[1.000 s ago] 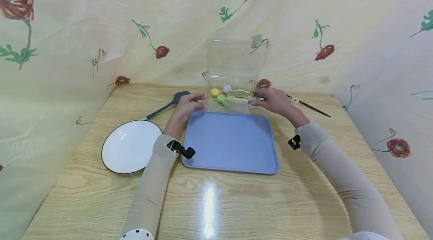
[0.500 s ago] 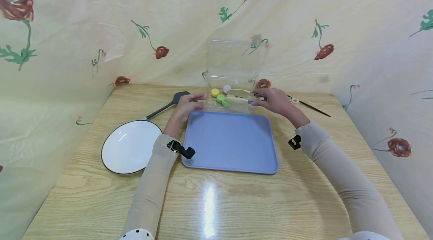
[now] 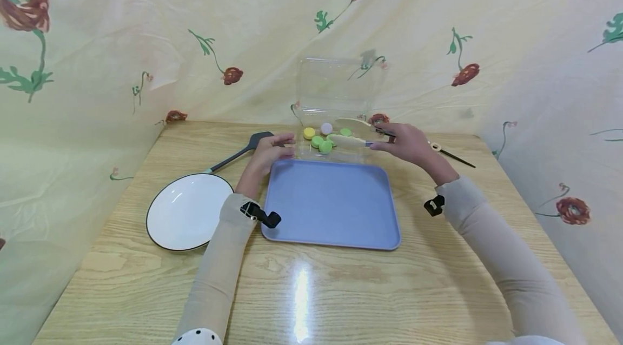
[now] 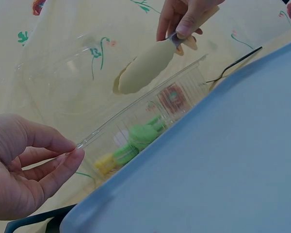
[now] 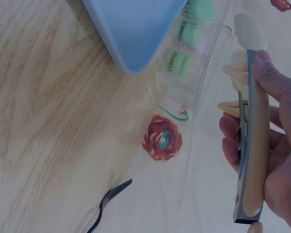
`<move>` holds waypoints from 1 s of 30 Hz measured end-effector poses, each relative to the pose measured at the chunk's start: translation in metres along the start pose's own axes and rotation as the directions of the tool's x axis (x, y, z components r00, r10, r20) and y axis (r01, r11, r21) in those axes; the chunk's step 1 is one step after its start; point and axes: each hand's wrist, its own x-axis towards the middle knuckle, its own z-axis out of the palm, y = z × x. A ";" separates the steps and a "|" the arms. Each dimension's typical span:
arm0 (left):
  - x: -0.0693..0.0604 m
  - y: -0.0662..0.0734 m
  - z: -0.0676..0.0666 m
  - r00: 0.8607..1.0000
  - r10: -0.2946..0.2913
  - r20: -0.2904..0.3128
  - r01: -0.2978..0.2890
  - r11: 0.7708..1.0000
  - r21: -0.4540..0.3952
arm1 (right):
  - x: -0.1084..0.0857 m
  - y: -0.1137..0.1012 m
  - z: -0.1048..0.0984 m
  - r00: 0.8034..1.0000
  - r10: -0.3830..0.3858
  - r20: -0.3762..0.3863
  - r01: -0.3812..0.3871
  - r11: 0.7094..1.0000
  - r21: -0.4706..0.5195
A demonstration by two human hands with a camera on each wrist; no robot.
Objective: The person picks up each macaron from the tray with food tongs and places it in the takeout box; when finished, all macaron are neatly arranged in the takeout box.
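Observation:
A clear plastic box (image 4: 136, 119) with its lid raised stands behind the blue tray. Inside lie a yellow macaron (image 3: 309, 133), a pale purple macaron (image 3: 326, 128) and several green macarons (image 3: 325, 147). My left hand (image 4: 36, 162) pinches the box's rim at its left corner between thumb and fingers. My right hand (image 3: 406, 142) grips a pair of tongs (image 5: 254, 136), fingers curled round the handles. The cream tong heads (image 4: 148, 68) are spread apart above the box, with nothing between them. In the head view, one tong head partly covers a green macaron.
The blue tray (image 3: 333, 204) lies in front of the box. To its left are a white pan or dish (image 3: 190, 212) and a dark spatula (image 3: 255, 139). A black fork (image 5: 111, 196) lies to the right, and a flowered cloth hangs behind.
My right hand has moved right with the tongs, whose heads have lifted and spread wider. A green macaron at the front of the box now shows whole. My left hand stays put.

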 end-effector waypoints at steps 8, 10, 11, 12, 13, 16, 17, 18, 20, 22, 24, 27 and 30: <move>0.000 0.000 0.000 1.000 -0.002 0.003 0.002 1.000 0.001 | -0.025 0.015 -0.011 0.997 0.034 -0.068 -0.032 0.999 0.030; 0.000 0.000 0.000 1.000 -0.003 0.004 0.003 1.000 0.003 | -0.033 0.020 -0.013 0.996 0.056 -0.072 -0.053 0.998 0.046; -0.001 0.000 0.000 1.000 -0.003 0.005 0.003 1.000 0.000 | -0.037 0.022 -0.014 0.995 0.065 -0.071 -0.061 0.997 0.050; -0.001 0.000 0.000 1.000 -0.003 0.006 0.003 1.000 0.000 | -0.040 0.025 -0.015 0.995 0.074 -0.068 -0.071 0.996 0.056; -0.001 0.000 0.000 1.000 -0.003 0.007 0.003 1.000 0.000 | -0.044 0.028 -0.016 0.994 0.083 -0.067 -0.080 0.995 0.058; -0.001 0.000 0.000 1.000 -0.001 0.005 0.001 1.000 -0.003 | -0.055 0.036 -0.017 0.992 0.104 -0.070 -0.100 0.993 0.058; -0.001 0.000 0.000 1.000 0.000 0.004 0.000 1.000 -0.002 | -0.059 0.039 -0.017 0.991 0.108 -0.078 -0.103 0.993 0.059; -0.001 0.000 0.001 1.000 0.000 0.002 0.000 1.000 0.000 | -0.063 0.043 -0.017 0.990 0.113 -0.084 -0.108 0.992 0.062; -0.001 0.000 0.001 1.000 0.000 0.000 0.000 1.000 0.000 | -0.070 0.048 -0.016 0.988 0.125 -0.094 -0.119 0.991 0.065; -0.001 0.000 0.001 1.000 -0.001 -0.001 0.001 1.000 0.000 | -0.076 0.054 -0.014 0.984 0.147 -0.101 -0.141 0.988 0.071; -0.001 0.000 0.001 1.000 -0.003 0.000 0.003 1.000 -0.003 | -0.080 0.060 -0.013 0.981 0.169 -0.093 -0.162 0.984 0.076; -0.002 0.000 0.001 1.000 -0.002 0.001 0.002 1.000 -0.003 | -0.086 0.069 -0.012 0.976 0.203 -0.086 -0.196 0.977 0.077; -0.002 0.000 0.001 1.000 0.001 0.001 -0.001 1.000 -0.003 | -0.090 0.076 -0.010 0.973 0.217 -0.077 -0.212 0.975 0.069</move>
